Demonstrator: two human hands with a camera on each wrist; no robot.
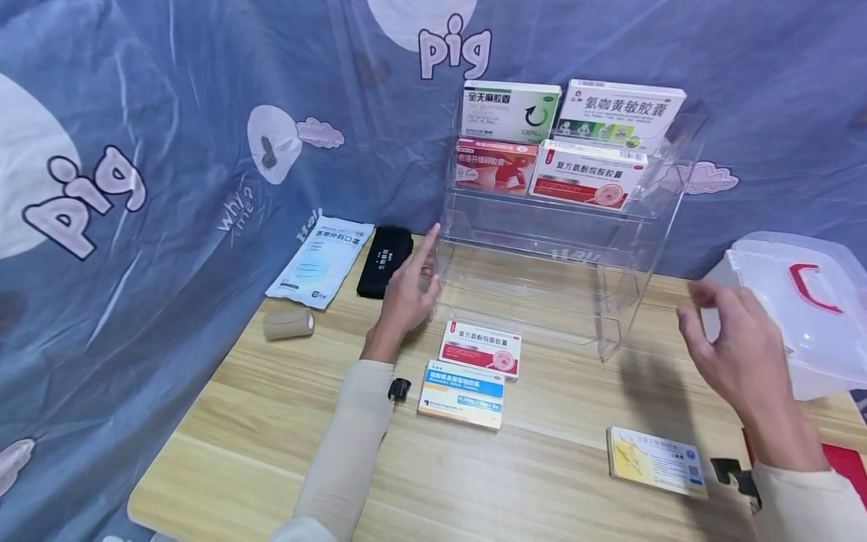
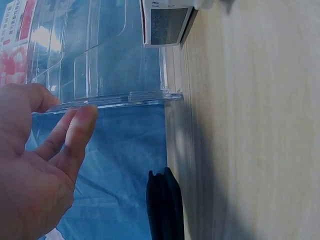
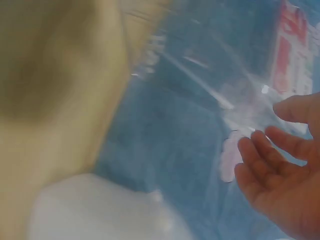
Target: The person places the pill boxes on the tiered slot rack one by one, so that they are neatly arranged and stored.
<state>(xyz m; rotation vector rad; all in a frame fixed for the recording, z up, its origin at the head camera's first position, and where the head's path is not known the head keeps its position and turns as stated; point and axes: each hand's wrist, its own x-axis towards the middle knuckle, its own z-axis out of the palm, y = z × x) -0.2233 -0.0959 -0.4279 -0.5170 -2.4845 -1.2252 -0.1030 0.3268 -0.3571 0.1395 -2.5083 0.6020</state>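
Note:
A clear acrylic display rack [image 1: 542, 218] stands at the back of the table, with medicine boxes on its upper tiers. My left hand [image 1: 409, 293] is at the rack's left side panel, index finger extended. In the left wrist view, the thumb and fingertips [image 2: 86, 117] meet the panel's edge. To the right of the rack, my right hand [image 1: 741, 350] hangs in the air with loosely bent fingers, holding nothing. A red-and-white medicine box [image 1: 481, 348] and a blue-and-white one [image 1: 462, 395] lie in front of the rack. Nearer the right hand lies a yellow-and-white box [image 1: 655, 461].
At the right stands a translucent white case [image 1: 792, 324] with a red handle. Left of the rack are a mask packet [image 1: 321, 260], a black pouch [image 1: 384, 263] and a tan bandage roll [image 1: 288, 324]. A blue printed cloth [image 1: 203, 90] hangs behind the table.

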